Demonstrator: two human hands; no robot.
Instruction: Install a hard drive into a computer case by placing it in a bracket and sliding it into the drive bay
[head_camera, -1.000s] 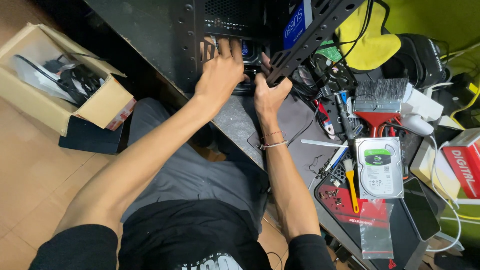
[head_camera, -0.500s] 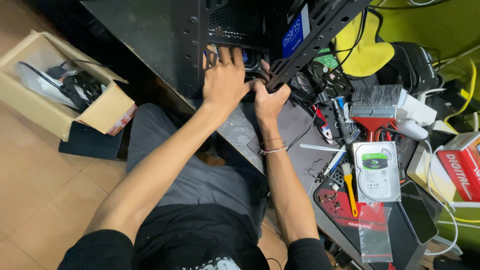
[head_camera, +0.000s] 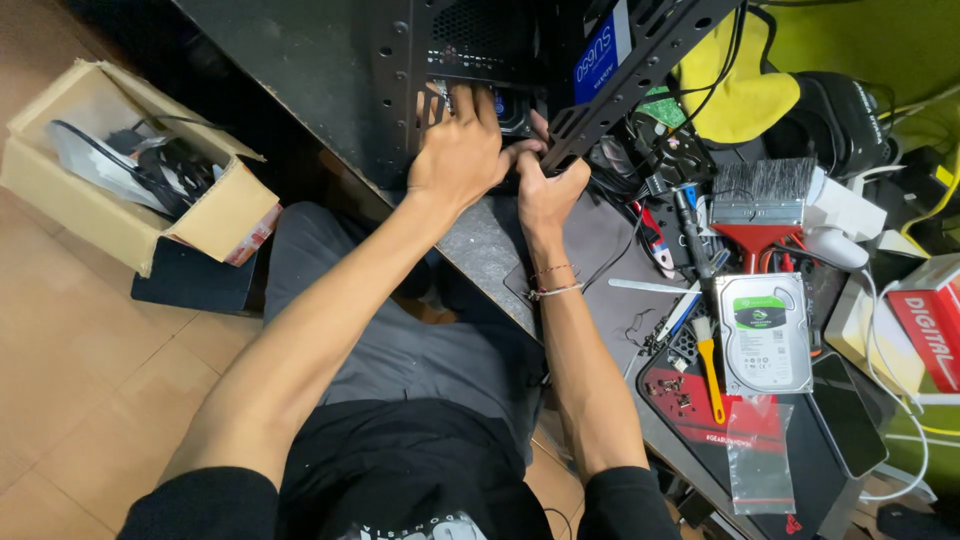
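A black computer case (head_camera: 330, 70) lies open on the desk in front of me. My left hand (head_camera: 460, 150) reaches into it, fingers curled over a black part (head_camera: 512, 108) with blue showing beneath. My right hand (head_camera: 545, 185) is closed just beside it, thumb up against the same part, under a black perforated frame rail (head_camera: 640, 70). What lies below my fingers is hidden. A thin bracelet sits on my right wrist.
Right of my hands lie a red-handled brush (head_camera: 765, 195), a silver hard drive (head_camera: 765, 335), a small yellow-handled brush (head_camera: 710, 365), a clear plastic bag (head_camera: 758, 455), a phone (head_camera: 848, 415) and tangled cables. A cardboard box (head_camera: 215, 215) of cables stands on the floor, left.
Both hands stay at the same spot inside the case; the left hand's fingers have shifted slightly over the part.
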